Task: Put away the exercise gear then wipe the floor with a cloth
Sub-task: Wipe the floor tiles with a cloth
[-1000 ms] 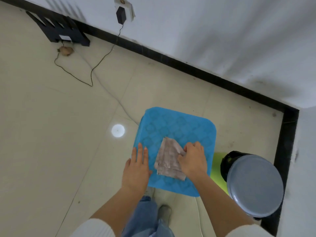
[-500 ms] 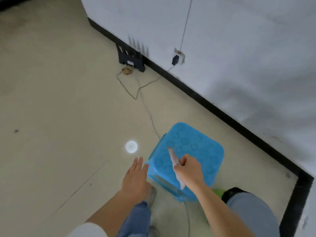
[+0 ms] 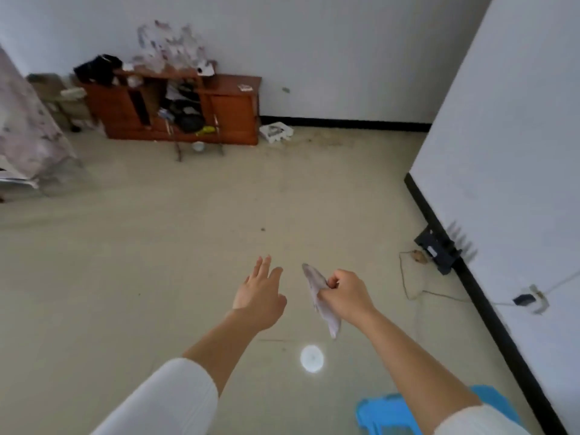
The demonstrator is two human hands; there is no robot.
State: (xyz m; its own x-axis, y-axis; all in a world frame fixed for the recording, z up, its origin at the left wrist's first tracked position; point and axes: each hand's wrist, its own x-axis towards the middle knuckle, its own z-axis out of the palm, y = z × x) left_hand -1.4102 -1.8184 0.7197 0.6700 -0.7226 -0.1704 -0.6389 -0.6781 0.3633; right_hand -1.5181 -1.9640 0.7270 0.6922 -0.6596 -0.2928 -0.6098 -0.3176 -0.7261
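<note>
Now my right grip (image 3: 345, 296) pinches the cloth (image 3: 317, 291), long axis hanging mid-frame toward the floor (image 3: 188, 252); left grip (image 3: 260, 293) spread, empty.

Am gripping cloth (image 3: 318, 296) in right hand (image 3: 346, 296); left hand (image 3: 260, 298) hanging empty, fingers straight, above floor (image 3: 157, 262); blue stool (image 3: 389, 414) sitting below.
</note>
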